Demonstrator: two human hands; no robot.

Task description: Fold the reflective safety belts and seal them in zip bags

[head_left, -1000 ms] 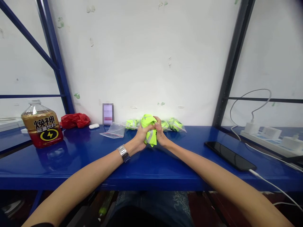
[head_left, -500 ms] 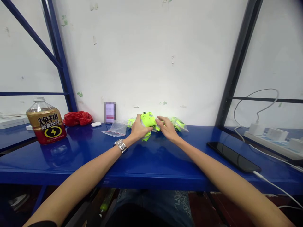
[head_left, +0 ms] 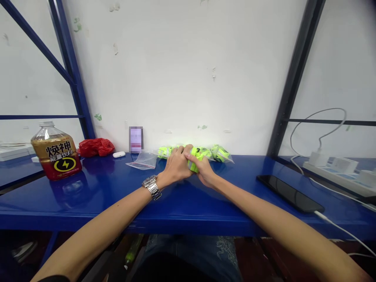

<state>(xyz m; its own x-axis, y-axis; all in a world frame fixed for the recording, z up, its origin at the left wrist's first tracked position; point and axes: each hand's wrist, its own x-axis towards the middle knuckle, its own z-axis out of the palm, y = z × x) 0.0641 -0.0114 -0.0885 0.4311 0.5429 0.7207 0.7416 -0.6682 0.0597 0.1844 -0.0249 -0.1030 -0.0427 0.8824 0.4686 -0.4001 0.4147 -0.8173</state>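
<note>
A rolled-up fluorescent yellow reflective vest (head_left: pixel 194 166), with a grey strip on it, is pressed between my two hands above the blue table (head_left: pixel 188 203). My left hand (head_left: pixel 177 164), a metal watch on its wrist, is closed over the vest's left side with the back of the hand towards me. From the right, my right hand (head_left: pixel 205 170) grips the same bundle, its thumb across the front. Fingers of both hands are partly hidden. Just behind lie more yellow bundles in clear bags, one bagged bundle (head_left: pixel 221 153) at the right and another bagged bundle (head_left: pixel 163 152) at the left.
Left of the hands lie a clear zip bag (head_left: pixel 143 160), an upright phone (head_left: pixel 136 140), a white earbud case (head_left: pixel 119 154), a red plastic bag (head_left: pixel 96 147) and a large drink bottle (head_left: pixel 57 150). A cabled black phone (head_left: pixel 289 194) and a power strip (head_left: pixel 337 174) are at the right.
My hands have come together around the vest, which is now a more compact roll. The left hand has turned over it, and the right hand has moved in from the right.
</note>
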